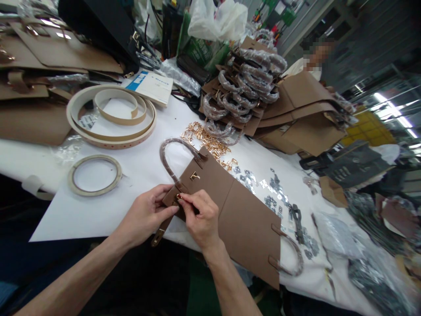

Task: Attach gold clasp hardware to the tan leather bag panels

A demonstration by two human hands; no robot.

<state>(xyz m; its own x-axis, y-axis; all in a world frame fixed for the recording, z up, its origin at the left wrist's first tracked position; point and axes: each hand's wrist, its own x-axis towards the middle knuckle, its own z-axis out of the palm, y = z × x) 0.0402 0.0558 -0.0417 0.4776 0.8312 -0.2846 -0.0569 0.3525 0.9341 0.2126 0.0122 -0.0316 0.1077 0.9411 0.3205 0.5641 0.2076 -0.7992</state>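
Observation:
A flat brown handbag panel lies across the table edge, with a plastic-wrapped handle at its upper left end and another handle at its lower right. My left hand grips the left edge of the panel between thumb and fingers. Close beside it, my right hand pinches a small gold metal fitting against the panel; the fingertips hide most of it. A gold turn-lock piece sits on the panel between the handle ends. Below my left hand hangs a strap with a gold end plate.
Loose gold hardware and small silver plates are scattered beyond the panel. A tape roll and larger coiled strips lie left. Stacked bag panels with wrapped handles stand behind. A person is at the back right.

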